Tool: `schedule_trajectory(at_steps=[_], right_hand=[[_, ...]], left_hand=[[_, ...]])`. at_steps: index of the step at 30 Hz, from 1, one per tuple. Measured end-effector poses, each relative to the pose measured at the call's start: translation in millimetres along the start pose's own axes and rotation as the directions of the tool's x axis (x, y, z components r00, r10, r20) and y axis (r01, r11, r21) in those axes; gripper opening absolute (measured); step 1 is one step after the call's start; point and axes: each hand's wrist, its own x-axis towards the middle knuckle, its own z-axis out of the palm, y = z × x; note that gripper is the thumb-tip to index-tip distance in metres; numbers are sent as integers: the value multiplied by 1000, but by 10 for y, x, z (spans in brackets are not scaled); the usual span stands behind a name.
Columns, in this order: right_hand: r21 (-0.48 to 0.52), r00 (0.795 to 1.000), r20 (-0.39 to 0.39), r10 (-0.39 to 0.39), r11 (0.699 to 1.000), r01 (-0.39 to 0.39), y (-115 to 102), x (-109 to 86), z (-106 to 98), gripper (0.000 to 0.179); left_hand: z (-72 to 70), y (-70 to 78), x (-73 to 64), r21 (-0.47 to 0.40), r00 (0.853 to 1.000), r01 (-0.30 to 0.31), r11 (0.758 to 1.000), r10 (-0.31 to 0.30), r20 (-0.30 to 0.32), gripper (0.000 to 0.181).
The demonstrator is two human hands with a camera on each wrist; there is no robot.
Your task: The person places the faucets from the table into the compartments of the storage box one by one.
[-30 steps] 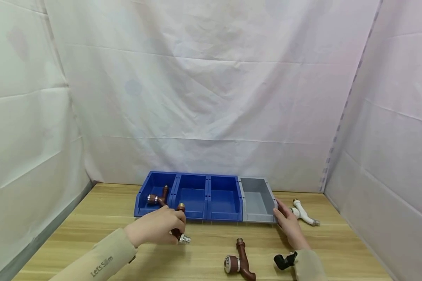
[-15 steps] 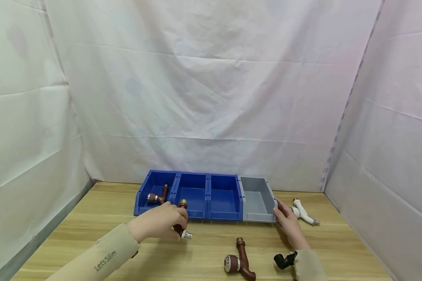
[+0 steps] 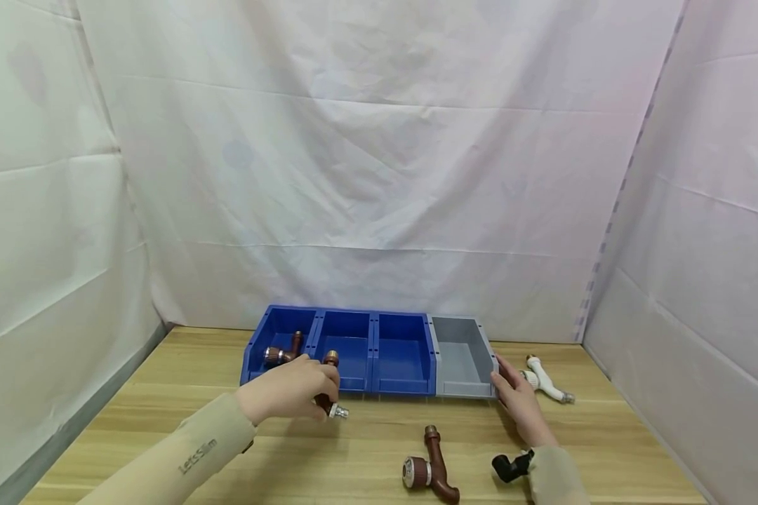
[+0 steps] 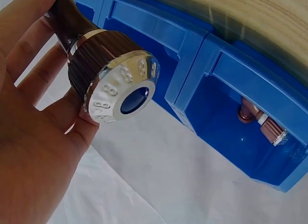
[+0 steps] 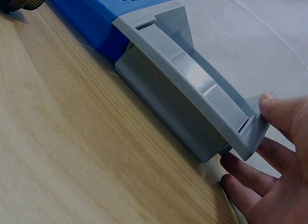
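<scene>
Your left grip (image 3: 290, 388) holds a tap (image 4: 108, 65) | it's moved closer to the bins (image 3: 404, 387) | your right grip (image 3: 521, 408) holds the bins' grey end | tap looks close, not in yet

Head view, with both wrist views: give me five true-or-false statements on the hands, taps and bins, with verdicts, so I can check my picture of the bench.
1. The left hand holds a brown tap. True.
2. The right hand grips the white tap. False: it grips the side of the gray bin.
3. The leftmost blue bin contains a second brown tap. True.
4. The gray bin stands left of that blue bin. False: it stands to the right, past two other blue bins.
5. A third brown tap lies on the wooden table, outside the bins. True.
</scene>
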Motion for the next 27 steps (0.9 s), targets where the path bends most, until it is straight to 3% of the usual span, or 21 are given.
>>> schedule_trajectory(at_steps=[13, 27], right_hand=[[17, 1000, 9, -3, 1000, 3, -6, -13, 13, 61], [7, 1000, 8, -3, 1000, 3, -51, -46, -2, 59]], left_hand=[[42, -92, 93, 20, 1000, 13, 1000, -13, 0, 13], [-10, -132, 141, 39, 1000, 16, 999, -16, -8, 10]])
